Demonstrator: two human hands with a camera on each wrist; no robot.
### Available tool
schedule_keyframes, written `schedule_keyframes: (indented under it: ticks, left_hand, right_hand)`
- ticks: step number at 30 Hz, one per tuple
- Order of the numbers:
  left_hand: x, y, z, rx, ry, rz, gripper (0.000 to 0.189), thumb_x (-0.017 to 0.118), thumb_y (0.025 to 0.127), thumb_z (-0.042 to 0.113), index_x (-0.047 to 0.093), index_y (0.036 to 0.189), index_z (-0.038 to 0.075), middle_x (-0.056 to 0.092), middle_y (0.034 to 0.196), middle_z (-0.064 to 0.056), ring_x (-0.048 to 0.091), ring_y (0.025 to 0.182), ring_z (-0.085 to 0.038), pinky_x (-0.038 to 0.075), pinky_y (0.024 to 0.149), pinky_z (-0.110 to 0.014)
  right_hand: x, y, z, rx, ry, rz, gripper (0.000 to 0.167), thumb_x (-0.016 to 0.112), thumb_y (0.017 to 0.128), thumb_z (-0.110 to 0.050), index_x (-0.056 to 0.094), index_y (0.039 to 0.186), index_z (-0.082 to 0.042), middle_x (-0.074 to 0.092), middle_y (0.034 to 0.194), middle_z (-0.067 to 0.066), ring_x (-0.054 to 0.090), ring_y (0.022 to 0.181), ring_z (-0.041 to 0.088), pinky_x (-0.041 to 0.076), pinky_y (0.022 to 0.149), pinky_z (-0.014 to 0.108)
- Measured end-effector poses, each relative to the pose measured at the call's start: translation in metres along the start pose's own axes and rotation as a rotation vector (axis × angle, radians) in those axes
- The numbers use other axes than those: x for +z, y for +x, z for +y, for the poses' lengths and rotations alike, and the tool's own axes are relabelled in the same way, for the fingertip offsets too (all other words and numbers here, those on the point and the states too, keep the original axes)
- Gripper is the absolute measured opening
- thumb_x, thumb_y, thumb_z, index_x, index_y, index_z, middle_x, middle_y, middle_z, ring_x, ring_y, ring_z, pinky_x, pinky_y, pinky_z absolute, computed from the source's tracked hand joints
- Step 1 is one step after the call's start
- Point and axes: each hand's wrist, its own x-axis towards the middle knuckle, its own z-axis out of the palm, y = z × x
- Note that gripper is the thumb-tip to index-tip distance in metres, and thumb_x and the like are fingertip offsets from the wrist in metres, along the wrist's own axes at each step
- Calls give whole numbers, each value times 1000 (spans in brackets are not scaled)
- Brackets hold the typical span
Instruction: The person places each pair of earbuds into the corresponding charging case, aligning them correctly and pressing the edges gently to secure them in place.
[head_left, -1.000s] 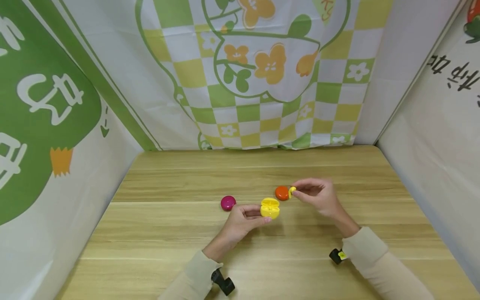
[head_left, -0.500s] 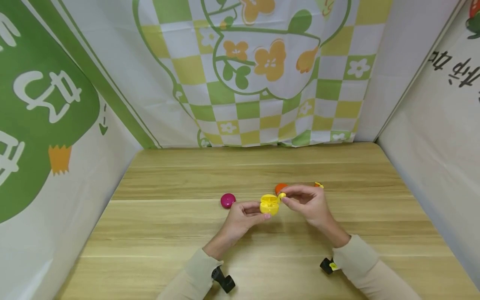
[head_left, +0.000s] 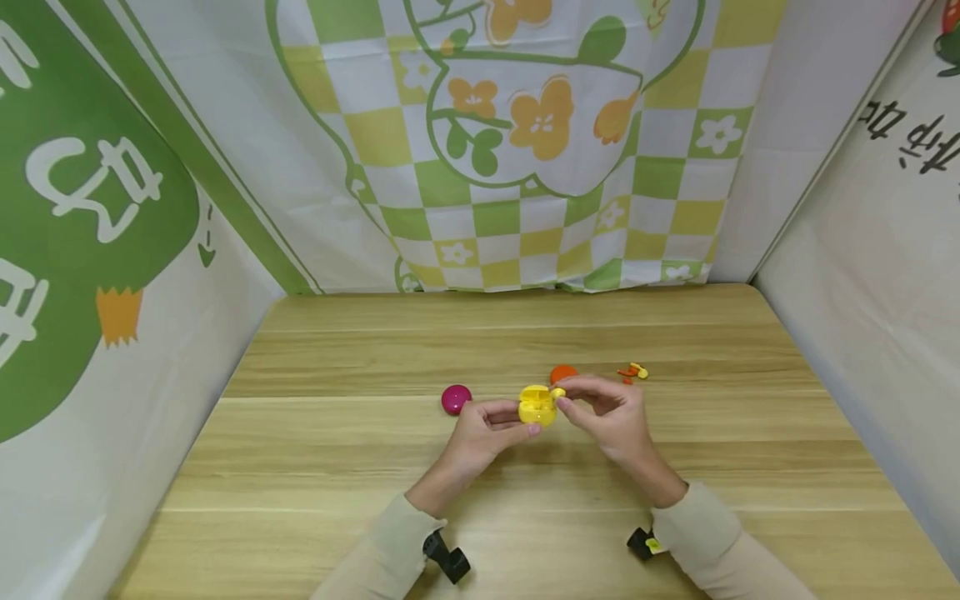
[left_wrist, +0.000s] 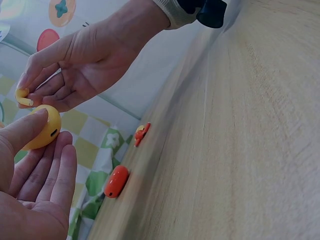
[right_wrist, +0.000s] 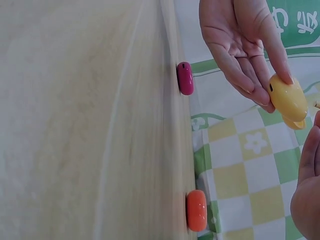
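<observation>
A yellow earbud case [head_left: 537, 410] with its lid up is held above the table between the thumb and fingers of my left hand [head_left: 482, 437]. In the left wrist view the thumb lies on the side of the yellow case [left_wrist: 49, 131]. My right hand [head_left: 617, 419] pinches a yellow earbud [left_wrist: 23, 98] by its fingertips, stem pointing toward the case. The earbud is beside the case's right edge; whether they touch I cannot tell. Inside the case, the slots are too small to make out. Beyond the hands an orange earbud case [head_left: 564, 374] sits closed, partly hidden by the right hand.
A closed magenta earbud case [head_left: 456, 400] lies on the wooden table [head_left: 337, 467] just past my left hand. Loose orange and yellow earbuds [head_left: 633, 372] lie together behind my right hand. A patterned cloth [head_left: 540, 242] hangs at the table's back edge.
My right hand has moved left with the yellow earbud, from near the orange case to the yellow case. This uncovers the loose earbuds behind it. My left hand stays nearly still.
</observation>
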Motion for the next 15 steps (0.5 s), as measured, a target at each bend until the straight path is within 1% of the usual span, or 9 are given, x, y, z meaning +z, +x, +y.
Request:
schedule_keyframes:
  ticks: [8,15]
  left_hand:
    - [1,0,0,4,12,4,40,85,91,12,73,127,-2,76,126,-20,77,112,-26,64,93,-31]
    - [1,0,0,-6,1,4,41,85,91,12,73,127,-2,76,126,-20,78,111,-25,64,94,-31]
  right_hand:
    - [5,-2,2,-1,9,27,20,74,85,21,72,105,18,81,109,-1,76,95,10,64,88,23]
    - [9,-2,2,5,-3,33,18,77,88,13,72,104,18,81,108,-3,76,95,10,64,88,23]
